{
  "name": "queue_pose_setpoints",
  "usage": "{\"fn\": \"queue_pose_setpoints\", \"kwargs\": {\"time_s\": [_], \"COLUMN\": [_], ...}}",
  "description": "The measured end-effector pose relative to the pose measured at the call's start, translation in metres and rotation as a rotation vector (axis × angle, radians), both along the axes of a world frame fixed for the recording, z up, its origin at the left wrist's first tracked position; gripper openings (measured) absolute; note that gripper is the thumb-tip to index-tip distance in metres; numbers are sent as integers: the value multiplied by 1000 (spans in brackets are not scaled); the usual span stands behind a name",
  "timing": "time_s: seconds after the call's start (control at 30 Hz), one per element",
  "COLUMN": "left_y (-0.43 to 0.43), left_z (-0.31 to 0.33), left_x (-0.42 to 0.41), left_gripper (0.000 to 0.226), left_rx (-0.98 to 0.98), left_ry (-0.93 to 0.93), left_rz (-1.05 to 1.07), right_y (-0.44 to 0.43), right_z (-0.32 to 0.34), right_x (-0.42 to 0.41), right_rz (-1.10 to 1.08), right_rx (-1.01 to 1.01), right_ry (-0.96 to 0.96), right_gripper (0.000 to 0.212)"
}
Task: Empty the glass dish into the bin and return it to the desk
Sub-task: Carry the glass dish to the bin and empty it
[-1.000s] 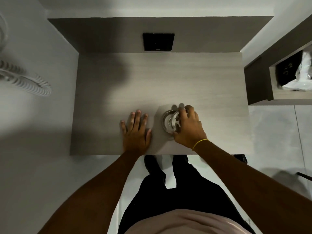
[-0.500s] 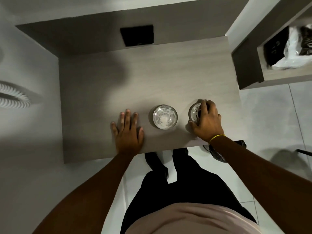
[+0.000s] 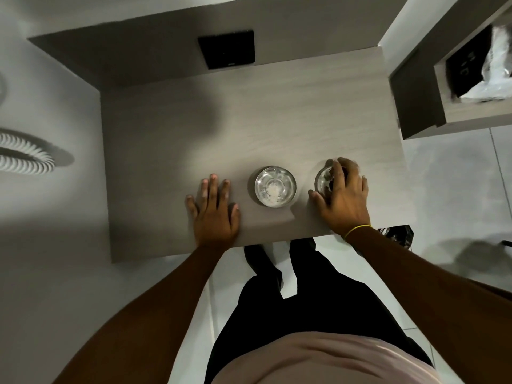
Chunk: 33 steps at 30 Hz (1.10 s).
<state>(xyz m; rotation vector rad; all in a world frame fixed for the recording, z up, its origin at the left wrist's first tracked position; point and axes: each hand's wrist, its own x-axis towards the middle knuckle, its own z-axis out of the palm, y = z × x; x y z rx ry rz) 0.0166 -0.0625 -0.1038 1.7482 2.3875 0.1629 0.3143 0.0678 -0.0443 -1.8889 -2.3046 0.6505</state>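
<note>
**Gripping a glass dish at the right of the desk**

Filling the centre of the frame, a pale wood-grain desk (image 3: 249,120) is seen from above, set into a grey alcove. A white tiled floor (image 3: 448,189) is seen to the right of the desk and below it. A wooden shelf unit (image 3: 421,106) is placed in the upper right corner of the frame, and a black item and white plastic are held in its open compartment. A black square panel (image 3: 226,49) is fixed to the back wall above the desk, near the top centre. A white coiled cord (image 3: 25,153) is seen at the left edge of the frame.

The left hand (image 3: 213,212) is laid flat on the desk near its front edge, palm down, with the fingers spread apart and nothing held. Just to its right, a round glass dish (image 3: 275,186) is stood upright on the desk, untouched, with a whitish patch seen in its middle. Further right, a second glass dish (image 3: 324,180) is stood on the desk near the right edge; it is covered from above by the right hand (image 3: 343,199), whose fingers and thumb are closed around its rim. Its contents cannot be made out. A thin yellow band (image 3: 356,230) is worn on the right wrist.
</note>
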Motion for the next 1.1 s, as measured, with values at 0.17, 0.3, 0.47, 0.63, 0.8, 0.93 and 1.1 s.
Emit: {"fn": "queue_pose_setpoints", "kwargs": {"time_s": [0.17,0.3,0.47,0.63,0.8,0.93,1.1], "left_y": [1,-1,1,22,79,136,183], "left_z": [0,-3,2,20,45,65,64], "left_x": [1,0,0,5,40,109,244], "left_gripper": [68,68,65,67,62,64,63], "left_rx": [12,13,-20,-45,12,18,105], "left_ry": [9,43,32,22,64,28,-81], "left_rz": [6,-5,-11,10,-150,-369,-700], "right_y": [4,13,31,40,49,45,16], "right_z": [8,12,15,26,42,53,50], "right_x": [-39,-73,-85,-68,-5,71,193], "right_rz": [104,56,-5,-110,-378,-602,-973], "right_rx": [58,-91,-270,-335,-294,-230,-144], "right_ry": [139,198,135,229,358,427,485], "right_gripper": [54,32,37,35,37,40,19]}}
